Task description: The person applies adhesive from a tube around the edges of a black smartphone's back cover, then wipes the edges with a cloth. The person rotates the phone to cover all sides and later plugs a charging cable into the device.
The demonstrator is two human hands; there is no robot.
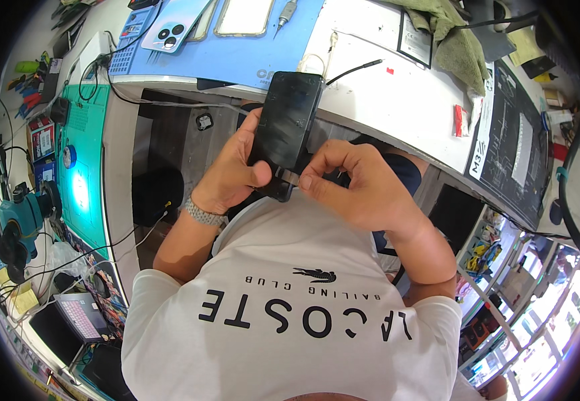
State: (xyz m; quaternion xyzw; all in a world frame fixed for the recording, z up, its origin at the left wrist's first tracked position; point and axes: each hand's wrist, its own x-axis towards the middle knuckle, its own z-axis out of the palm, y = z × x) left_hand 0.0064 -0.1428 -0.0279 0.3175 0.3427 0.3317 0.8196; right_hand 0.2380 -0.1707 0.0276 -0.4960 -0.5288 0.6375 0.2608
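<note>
A black smartphone with a dark, smudged screen is held above my lap, just off the bench's front edge. My left hand grips it from the left side, thumb over the lower part and fingers behind. At the phone's lower right edge my right hand pinches a thin, shiny, flat strip between thumb and forefinger. The strip lies across the lower end of the phone, close to my left thumb. Whether its tip goes under the screen edge I cannot tell.
On the blue mat lie a light-coloured phone, a phone frame and a screwdriver. A black cable ends near the held phone. A green cloth is at right, a teal microscope at left.
</note>
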